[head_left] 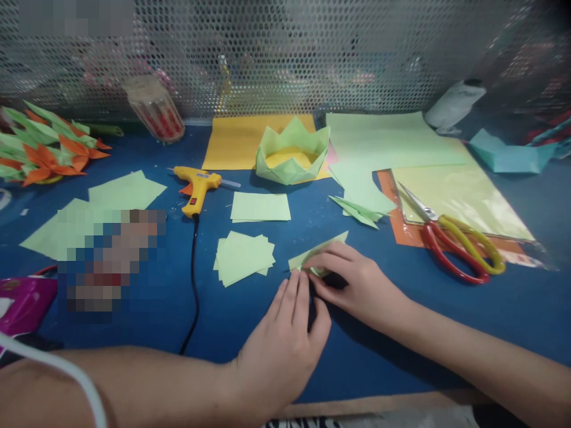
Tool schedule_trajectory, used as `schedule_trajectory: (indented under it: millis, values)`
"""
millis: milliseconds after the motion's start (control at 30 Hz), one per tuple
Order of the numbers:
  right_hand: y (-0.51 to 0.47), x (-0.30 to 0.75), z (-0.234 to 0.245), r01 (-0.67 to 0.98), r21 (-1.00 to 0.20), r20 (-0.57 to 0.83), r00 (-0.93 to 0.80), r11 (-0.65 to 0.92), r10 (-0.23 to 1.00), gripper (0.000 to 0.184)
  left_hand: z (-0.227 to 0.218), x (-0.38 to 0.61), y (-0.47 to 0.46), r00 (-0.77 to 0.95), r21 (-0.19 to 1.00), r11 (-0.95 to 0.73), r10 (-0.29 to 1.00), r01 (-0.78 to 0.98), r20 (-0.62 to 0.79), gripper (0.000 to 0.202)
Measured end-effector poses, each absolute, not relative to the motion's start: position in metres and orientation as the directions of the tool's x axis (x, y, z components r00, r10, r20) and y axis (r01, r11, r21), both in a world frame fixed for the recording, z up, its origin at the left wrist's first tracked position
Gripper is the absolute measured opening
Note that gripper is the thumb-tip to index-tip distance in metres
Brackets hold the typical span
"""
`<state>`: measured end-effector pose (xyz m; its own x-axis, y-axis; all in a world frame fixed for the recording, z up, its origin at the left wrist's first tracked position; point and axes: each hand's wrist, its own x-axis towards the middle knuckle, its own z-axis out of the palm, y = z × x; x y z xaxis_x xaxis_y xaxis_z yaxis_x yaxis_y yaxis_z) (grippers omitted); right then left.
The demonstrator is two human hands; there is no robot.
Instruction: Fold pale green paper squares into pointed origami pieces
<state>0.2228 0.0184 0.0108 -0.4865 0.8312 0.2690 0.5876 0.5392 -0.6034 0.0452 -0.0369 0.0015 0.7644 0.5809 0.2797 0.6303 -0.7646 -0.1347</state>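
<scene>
My left hand (285, 345) and my right hand (352, 282) meet over a small light green paper piece (312, 252) on the blue table (250, 321). The fingers of both hands press together on the folded paper, pinning it flat. One corner of the paper sticks out to the upper right of my fingers. A stack of cut green paper rectangles (244, 257) lies just left of my hands, and a single green rectangle (260, 207) lies above it.
A yellow glue gun (196, 187) with a black cord lies at centre left. Red and yellow scissors (459, 244) rest on paper sheets at right. A green paper crown shape (292, 151) sits on yellow paper at the back. Folded orange and green pieces (44, 148) lie far left.
</scene>
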Motion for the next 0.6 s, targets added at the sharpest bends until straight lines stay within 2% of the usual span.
schedule_trajectory:
  millis: [200,500,600]
  values:
    - [0.022,0.232,0.011,0.525,-0.549,0.303,-0.600,0.650,0.741,0.015,0.005,0.045,-0.036,0.753,-0.119,-0.756,0.600,0.644,0.268,0.034]
    - [0.024,0.234,0.013,0.523,-0.510,0.306,-0.632,0.683,0.712,0.017,0.006,0.046,-0.040,0.733,-0.102,-0.740,0.620,0.665,0.281,0.031]
    - [0.024,0.233,0.014,0.530,-0.424,0.331,-0.664,0.734,0.670,0.020,0.005,0.047,-0.038,0.735,-0.104,-0.740,0.622,0.664,0.270,0.033]
